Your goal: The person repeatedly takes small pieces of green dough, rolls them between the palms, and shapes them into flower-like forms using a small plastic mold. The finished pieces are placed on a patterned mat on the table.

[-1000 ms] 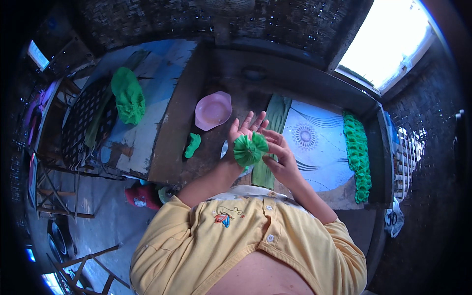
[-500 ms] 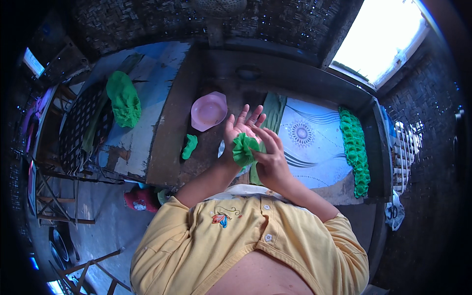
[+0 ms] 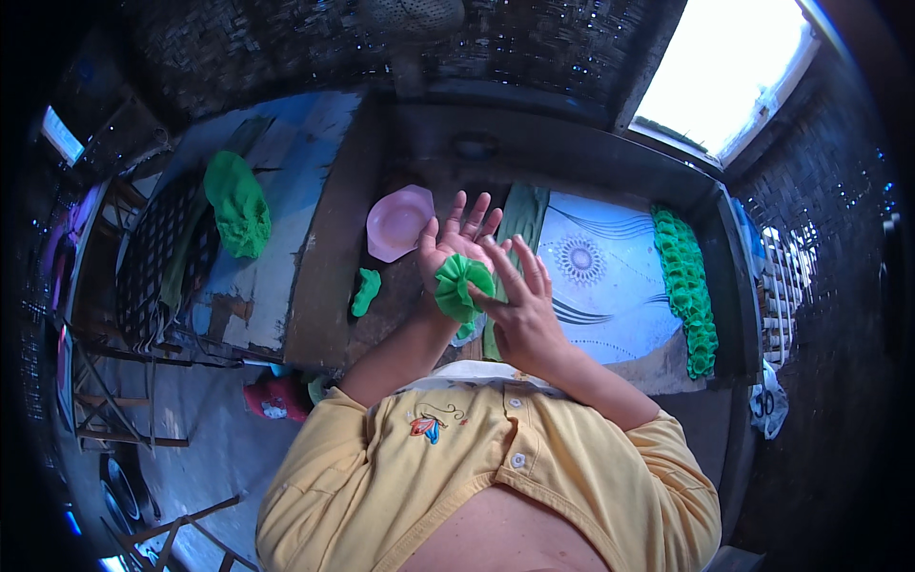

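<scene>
My left hand is palm up with fingers spread, holding a green pleated round piece on its palm near the wrist. My right hand has its long fingers stretched and apart over the palm; its thumb touches the green piece. Behind and left of my hands sit a pink dish and a small green lump. A row of similar green ruffled pieces lines the right of a white patterned board; a long green strip lies along that board's left edge.
The worn bench on the left bears a large green bundle and dark checked cloth. A raised wooden edge runs along the back. Woven walls enclose the space, with a bright window at upper right. Wooden frames stand at lower left.
The green piece and both hands have shifted slightly leftward in view. My right hand's fingers have lifted off its edge and straightened, while the thumb stays on it.
</scene>
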Tool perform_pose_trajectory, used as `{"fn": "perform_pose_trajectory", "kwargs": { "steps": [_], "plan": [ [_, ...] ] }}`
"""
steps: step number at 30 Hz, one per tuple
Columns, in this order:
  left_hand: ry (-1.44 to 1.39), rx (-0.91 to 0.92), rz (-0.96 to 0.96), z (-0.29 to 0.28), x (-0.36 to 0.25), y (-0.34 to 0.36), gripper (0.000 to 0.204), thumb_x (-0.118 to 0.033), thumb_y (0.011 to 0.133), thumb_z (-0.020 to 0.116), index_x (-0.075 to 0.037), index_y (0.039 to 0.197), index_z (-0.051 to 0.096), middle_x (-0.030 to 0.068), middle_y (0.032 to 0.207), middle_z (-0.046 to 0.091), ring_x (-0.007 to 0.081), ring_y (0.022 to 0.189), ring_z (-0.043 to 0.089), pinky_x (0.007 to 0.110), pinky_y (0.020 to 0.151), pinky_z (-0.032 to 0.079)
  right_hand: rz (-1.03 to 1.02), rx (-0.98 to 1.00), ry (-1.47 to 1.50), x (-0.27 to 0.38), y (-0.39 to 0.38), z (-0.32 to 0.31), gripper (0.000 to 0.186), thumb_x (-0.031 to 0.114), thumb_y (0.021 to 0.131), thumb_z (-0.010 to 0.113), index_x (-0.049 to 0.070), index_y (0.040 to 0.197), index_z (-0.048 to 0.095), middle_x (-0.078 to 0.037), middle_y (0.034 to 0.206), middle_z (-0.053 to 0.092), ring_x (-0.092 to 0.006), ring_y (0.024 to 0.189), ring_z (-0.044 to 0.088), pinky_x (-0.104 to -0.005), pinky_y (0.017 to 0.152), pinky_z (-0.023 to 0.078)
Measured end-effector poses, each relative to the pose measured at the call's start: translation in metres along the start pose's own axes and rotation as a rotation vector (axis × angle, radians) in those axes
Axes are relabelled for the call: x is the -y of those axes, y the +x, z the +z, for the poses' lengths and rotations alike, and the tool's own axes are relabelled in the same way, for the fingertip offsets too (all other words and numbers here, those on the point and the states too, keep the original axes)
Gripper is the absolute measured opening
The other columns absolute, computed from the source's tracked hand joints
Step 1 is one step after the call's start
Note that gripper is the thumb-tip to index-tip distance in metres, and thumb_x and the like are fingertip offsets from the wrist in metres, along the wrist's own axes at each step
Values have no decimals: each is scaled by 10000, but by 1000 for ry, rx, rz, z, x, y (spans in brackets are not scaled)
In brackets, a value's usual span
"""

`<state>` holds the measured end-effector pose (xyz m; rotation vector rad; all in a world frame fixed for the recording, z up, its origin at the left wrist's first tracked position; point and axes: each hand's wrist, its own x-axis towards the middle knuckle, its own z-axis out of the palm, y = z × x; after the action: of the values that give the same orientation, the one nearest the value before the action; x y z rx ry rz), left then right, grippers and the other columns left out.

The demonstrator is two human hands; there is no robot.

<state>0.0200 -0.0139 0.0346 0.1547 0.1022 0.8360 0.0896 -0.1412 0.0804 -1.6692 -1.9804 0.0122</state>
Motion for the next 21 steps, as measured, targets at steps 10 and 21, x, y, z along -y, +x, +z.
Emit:
{"fn": "perform_pose_trajectory", "kwargs": {
  "steps": [10,21],
  "plan": [
    [319,263,373,4,0,-2,477,-387,889,340,-62,1219,454,156,1214,492,253,980,553,412,977,337,672,57,1836,-34,4,18,581,33,833,537,43,1359,290,-93,1240,459,-177,1117,462,-339,948,360],
    [1036,673,553,13,-8,-12,542,-470,906,291,-61,1218,462,181,1234,479,245,935,581,435,1016,253,673,-81,1493,-17,8,33,491,-33,723,543,31,1198,438,-62,963,557,-130,846,559,-243,720,454]
  ]
}}
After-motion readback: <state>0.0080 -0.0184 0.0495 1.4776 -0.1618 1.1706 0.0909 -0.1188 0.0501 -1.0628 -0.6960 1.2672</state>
